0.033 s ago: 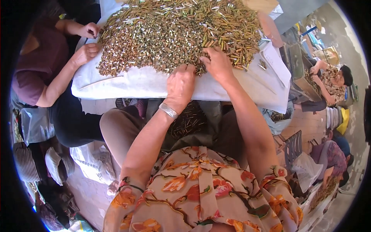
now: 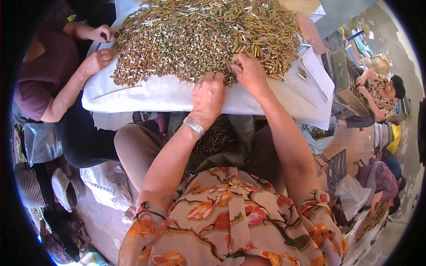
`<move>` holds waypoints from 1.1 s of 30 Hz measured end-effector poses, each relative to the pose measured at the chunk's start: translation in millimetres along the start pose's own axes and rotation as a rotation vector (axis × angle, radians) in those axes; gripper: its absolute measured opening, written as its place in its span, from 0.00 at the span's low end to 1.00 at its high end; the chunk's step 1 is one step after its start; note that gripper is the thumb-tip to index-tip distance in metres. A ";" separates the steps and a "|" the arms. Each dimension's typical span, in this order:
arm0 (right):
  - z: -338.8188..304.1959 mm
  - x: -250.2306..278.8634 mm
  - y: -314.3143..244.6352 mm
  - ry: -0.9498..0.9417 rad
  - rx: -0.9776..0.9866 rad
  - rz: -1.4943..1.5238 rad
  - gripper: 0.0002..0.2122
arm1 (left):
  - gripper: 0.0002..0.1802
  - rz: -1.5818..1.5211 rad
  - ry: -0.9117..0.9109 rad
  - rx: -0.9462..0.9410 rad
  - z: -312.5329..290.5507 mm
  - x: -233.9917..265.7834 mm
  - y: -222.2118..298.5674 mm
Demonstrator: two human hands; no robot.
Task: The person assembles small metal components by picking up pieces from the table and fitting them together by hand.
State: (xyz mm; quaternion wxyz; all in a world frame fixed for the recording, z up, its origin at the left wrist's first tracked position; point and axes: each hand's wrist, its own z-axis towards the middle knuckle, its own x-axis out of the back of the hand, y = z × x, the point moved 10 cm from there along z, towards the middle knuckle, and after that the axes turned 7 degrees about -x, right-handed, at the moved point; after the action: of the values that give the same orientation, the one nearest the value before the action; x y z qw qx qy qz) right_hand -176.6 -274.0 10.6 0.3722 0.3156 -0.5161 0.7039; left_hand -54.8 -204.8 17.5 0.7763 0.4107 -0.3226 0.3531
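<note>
A wide heap of small brass-coloured metal sleeves and tubes [image 2: 186, 40] lies on a white-covered table [image 2: 164, 97]. At the heap's near edge rests my left hand [image 2: 208, 95], its fingers curled down and closed; whatever they grip is hidden beneath them. Just to its right, my right hand [image 2: 249, 75] reaches over the heap with thumb and fingers drawn together in a pinch. Any piece between those fingertips is too small to make out. Below the table edge, between my knees, a dark bag [image 2: 217, 137] holds more slim metal pieces.
A co-worker's hands [image 2: 98, 62] work at the heap's left edge. Near the right edge lie a paper sheet [image 2: 316, 73] and a few loose pieces [image 2: 301, 74]. A thin stick [image 2: 116, 92] lies at left. White plastic bags [image 2: 106, 184] stand on the floor.
The fingers of my right hand have drawn closer together over the heap. My left hand stays almost where it was.
</note>
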 end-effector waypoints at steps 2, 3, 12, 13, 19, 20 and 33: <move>-5.1 -4.0 1.2 -0.023 0.014 0.079 0.09 | 0.03 0.117 0.051 -0.023 0.0 2.7 4.2; -10.5 1.3 1.6 0.030 0.029 0.168 0.09 | 0.03 0.116 0.052 -0.019 0.3 2.4 3.8; -57.5 46.4 4.6 -0.059 -0.282 0.707 0.08 | 0.08 -0.170 0.158 -0.096 -14.6 17.2 -2.3; -69.1 44.4 3.9 -0.123 -0.330 0.742 0.07 | 0.08 -0.548 0.040 0.139 -21.7 7.4 -22.2; -127.0 57.1 -38.5 -0.236 -0.088 0.669 0.09 | 0.09 -1.519 -0.045 0.658 -84.0 1.8 -9.4; -132.5 62.4 -46.0 -0.190 -0.077 0.678 0.08 | 0.09 -1.552 -0.027 0.645 -88.9 7.9 -3.4; -152.7 74.5 -72.8 -0.147 -0.053 0.691 0.09 | 0.09 -1.480 0.086 0.502 -104.8 42.0 18.4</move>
State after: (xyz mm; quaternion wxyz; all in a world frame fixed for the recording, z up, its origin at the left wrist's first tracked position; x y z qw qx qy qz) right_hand -162.9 -98.5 67.1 0.0822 0.1625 -0.6358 0.7500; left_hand -24.9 -94.6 10.6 0.7055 0.6681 0.1551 -0.1784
